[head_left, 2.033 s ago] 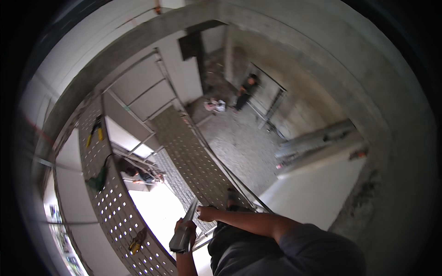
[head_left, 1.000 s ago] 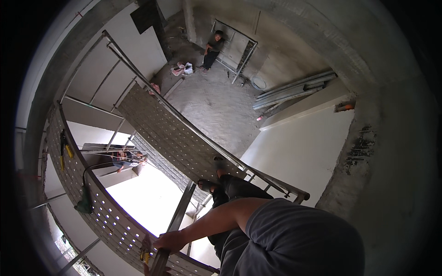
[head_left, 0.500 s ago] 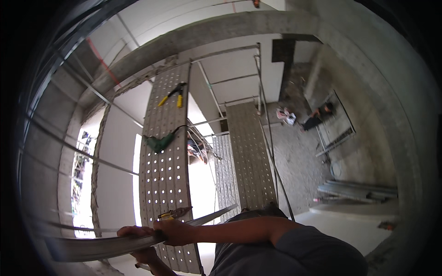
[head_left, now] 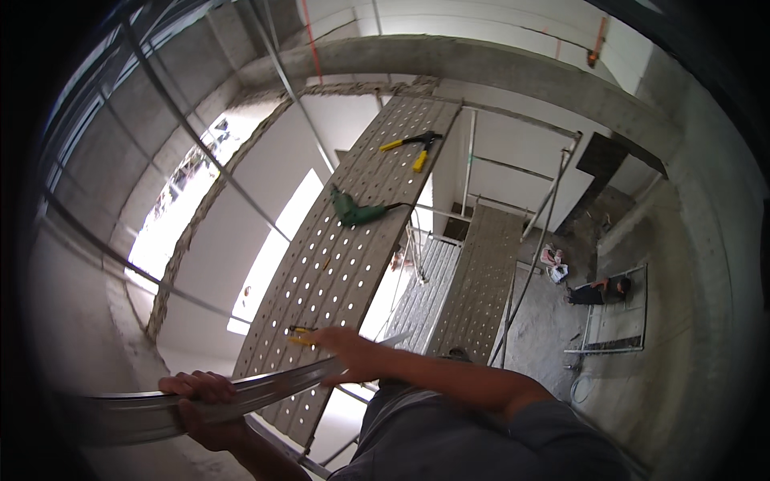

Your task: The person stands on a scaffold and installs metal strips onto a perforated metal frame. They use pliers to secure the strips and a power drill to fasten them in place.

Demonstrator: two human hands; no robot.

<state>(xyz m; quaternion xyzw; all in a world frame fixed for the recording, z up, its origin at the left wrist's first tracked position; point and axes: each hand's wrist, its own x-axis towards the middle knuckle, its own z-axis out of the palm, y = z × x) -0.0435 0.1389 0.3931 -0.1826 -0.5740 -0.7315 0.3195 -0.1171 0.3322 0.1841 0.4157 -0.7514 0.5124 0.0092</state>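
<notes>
My left hand (head_left: pixel 207 407) is wrapped around a long, shiny metal channel (head_left: pixel 273 388) at the lower left. The channel slants up to the right, passing beneath my right hand (head_left: pixel 346 354). The right fingers reach over a small yellow-handled hand tool (head_left: pixel 301 337) on the perforated scaffold plank (head_left: pixel 321 280). They hide part of this tool, so whether they grip it is unclear. Farther up the plank lies a green power drill (head_left: pixel 357 212) with a dark cord. Beyond it rests a black-headed tool with yellow grips (head_left: pixel 419 150).
A second, lower scaffold plank (head_left: pixel 485 272) runs to the right amid metal scaffold tubes (head_left: pixel 549 200). Thin metal rods (head_left: pixel 172 104) cross the left side. Far below, another person (head_left: pixel 601 291) is on the floor beside a metal frame (head_left: pixel 644 313). A concrete beam (head_left: pixel 497 64) spans the top.
The view has turned, and the planks now slant to the right. My right hand has shifted off its hold on the channel toward the small yellow-handled tool. My left hand stays on the channel.
</notes>
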